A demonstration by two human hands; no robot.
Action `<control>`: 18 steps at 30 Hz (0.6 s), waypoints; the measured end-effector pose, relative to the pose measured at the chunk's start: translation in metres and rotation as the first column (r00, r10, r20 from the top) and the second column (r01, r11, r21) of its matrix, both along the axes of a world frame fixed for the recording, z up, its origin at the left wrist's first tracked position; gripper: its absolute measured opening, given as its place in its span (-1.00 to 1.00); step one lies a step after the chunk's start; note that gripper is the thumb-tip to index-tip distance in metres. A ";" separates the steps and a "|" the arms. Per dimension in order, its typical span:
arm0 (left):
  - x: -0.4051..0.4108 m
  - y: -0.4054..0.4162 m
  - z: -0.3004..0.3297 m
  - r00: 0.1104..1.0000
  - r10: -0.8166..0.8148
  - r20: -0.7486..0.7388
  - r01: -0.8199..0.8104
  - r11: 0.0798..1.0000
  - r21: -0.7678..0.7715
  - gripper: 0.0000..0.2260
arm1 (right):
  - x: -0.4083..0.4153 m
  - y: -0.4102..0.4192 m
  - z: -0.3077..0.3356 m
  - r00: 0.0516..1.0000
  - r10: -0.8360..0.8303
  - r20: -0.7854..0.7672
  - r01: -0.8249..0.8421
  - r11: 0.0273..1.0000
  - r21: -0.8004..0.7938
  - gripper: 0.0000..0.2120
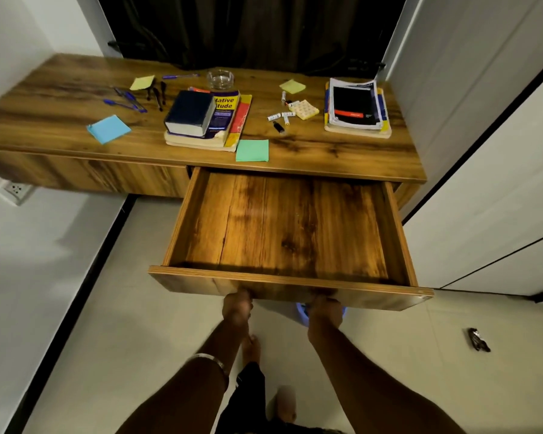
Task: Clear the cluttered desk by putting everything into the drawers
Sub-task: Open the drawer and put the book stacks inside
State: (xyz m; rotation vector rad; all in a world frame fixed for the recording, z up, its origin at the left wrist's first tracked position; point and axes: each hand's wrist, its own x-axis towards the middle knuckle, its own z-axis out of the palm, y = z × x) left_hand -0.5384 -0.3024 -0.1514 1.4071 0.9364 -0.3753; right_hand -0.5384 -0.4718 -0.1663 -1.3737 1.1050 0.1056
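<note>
Gripping under the front panel of the drawer [290, 288], your left hand [237, 306] and right hand [325, 311] have their fingers curled beneath its lower edge, fingertips hidden. It stands pulled out from the desk [44, 98], its wooden floor bare. On the desktop just behind it lie a green sticky pad [252, 150], a book stack [207, 119], small batteries [279, 115], pens [129, 100] and a second stack of books [356, 104].
</note>
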 end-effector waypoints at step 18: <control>0.028 -0.021 0.102 0.903 -0.382 0.198 0.229 0.816 0.531 -0.74 | 0.005 -0.026 0.118 0.930 0.349 0.115 -0.187 0.719 -0.669 -0.75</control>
